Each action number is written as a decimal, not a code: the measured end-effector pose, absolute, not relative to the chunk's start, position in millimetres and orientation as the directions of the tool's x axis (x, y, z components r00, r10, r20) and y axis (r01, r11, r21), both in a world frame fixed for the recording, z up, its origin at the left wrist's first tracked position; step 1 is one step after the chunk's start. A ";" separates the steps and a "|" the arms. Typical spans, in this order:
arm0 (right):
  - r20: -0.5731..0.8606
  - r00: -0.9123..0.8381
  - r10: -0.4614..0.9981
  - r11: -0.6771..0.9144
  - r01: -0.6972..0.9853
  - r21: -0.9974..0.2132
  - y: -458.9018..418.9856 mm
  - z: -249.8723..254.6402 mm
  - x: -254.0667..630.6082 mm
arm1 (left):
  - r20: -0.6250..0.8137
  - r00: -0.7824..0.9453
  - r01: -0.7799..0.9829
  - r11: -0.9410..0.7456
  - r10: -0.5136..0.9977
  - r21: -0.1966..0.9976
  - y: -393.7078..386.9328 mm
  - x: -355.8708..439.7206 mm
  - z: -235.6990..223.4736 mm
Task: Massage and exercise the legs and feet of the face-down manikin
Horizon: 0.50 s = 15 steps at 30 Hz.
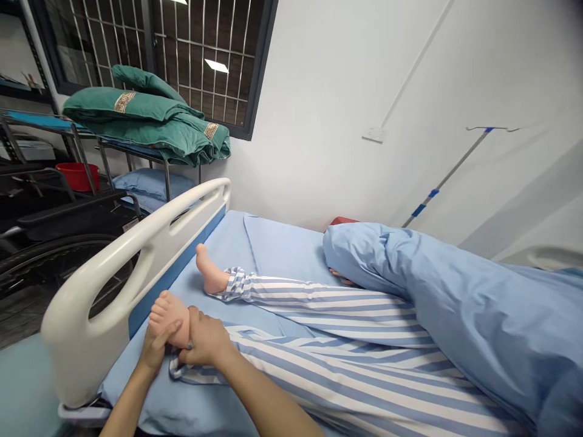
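Observation:
Two smooth, plastic-looking manikin legs in blue-and-white striped trousers (319,303) lie along the bed. My left hand (155,349) grips the nearer manikin foot (170,315) from below, thumb across its side. Around the ankle of that same leg wraps my right hand (207,337), with the fingers over the top and the thumb underneath. This foot is raised, its toes pointing up and toward the footboard. The farther manikin foot (212,273) rests on the blue sheet (286,243), untouched. A blue quilt (455,291) covers the upper legs and beyond.
A cream footboard (113,267) closes off the bed's left end. Beyond it are a wheelchair (68,224), a red bucket (78,176) and green folded quilts (150,121) on a metal frame. An IV pole (449,176) leans along the far wall at right.

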State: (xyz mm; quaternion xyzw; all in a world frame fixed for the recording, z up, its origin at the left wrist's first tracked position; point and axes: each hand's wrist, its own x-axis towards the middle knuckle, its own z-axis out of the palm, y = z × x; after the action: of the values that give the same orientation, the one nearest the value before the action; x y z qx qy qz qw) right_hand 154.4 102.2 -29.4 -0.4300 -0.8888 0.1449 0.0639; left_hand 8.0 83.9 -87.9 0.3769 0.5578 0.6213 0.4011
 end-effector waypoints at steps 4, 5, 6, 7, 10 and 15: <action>-0.005 -0.623 0.782 0.591 0.744 -0.311 100.9 -28.0 154.3 | -0.007 -0.283 0.133 0.046 0.959 0.990 80.5 -5.4 -77.6; -0.009 -0.622 0.783 0.588 0.746 -0.314 100.1 -26.8 154.4 | -0.015 -0.276 0.199 0.073 0.961 0.977 79.0 -7.9 -73.2; -0.013 -0.619 0.785 0.584 0.748 -0.315 99.2 -25.6 154.4 | -0.023 -0.268 0.262 0.096 0.963 0.960 77.0 -9.6 -68.4; -0.012 -0.617 0.787 0.582 0.750 -0.314 98.2 -24.5 154.3 | -0.030 -0.257 0.313 0.112 0.966 0.943 74.2 -10.3 -63.4; -0.002 -0.605 0.796 0.575 0.758 -0.307 95.3 -22.3 153.9 | -0.070 -0.214 0.391 0.151 0.974 0.908 61.0 -5.3 -51.3; 0.072 -0.650 0.757 0.627 0.691 -0.360 95.4 -15.5 157.5 | -0.109 -0.349 0.241 0.202 0.931 0.949 29.0 23.6 -54.7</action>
State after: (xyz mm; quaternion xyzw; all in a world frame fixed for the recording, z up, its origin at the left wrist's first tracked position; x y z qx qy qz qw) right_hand 157.5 95.4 -15.5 -0.4041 -0.8955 0.1517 0.1086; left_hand 23.6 29.0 -54.7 0.4315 0.6792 0.4615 0.3735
